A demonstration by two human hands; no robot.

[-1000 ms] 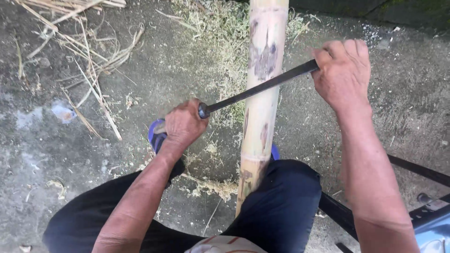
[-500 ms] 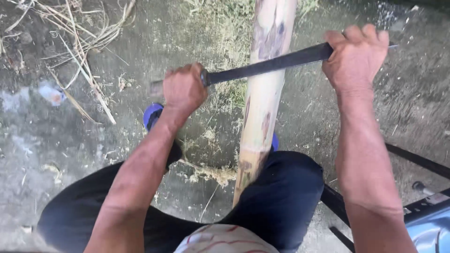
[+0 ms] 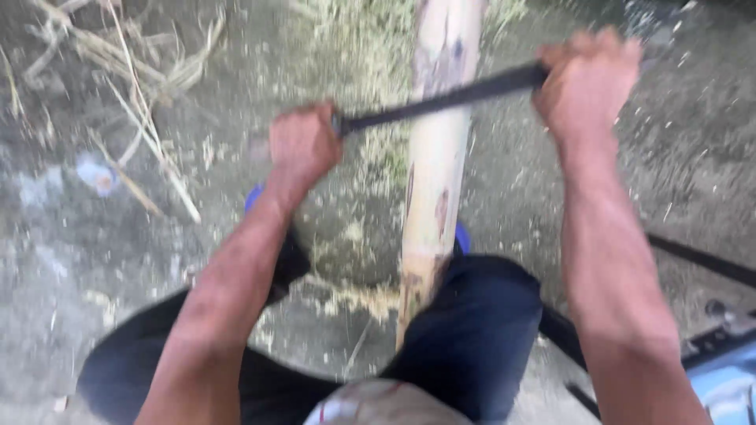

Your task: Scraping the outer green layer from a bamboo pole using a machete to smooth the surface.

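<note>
Head view: left hand (image 3: 303,145) and right hand (image 3: 587,79) grip closed around long dark metal blade (image 3: 445,98) crossing pale bamboo pole (image 3: 437,157); motion blur hides the fingers.

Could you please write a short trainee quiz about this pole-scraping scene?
1. True or false: both hands grip the blade.
2. What lies across the pole? A) a rope B) the blade C) a saw
3. Where does the pole's near end rest?

Key:
1. True: the left hand holds one end and the right hand the other.
2. B.
3. Between the person's legs, above the ground.
</note>
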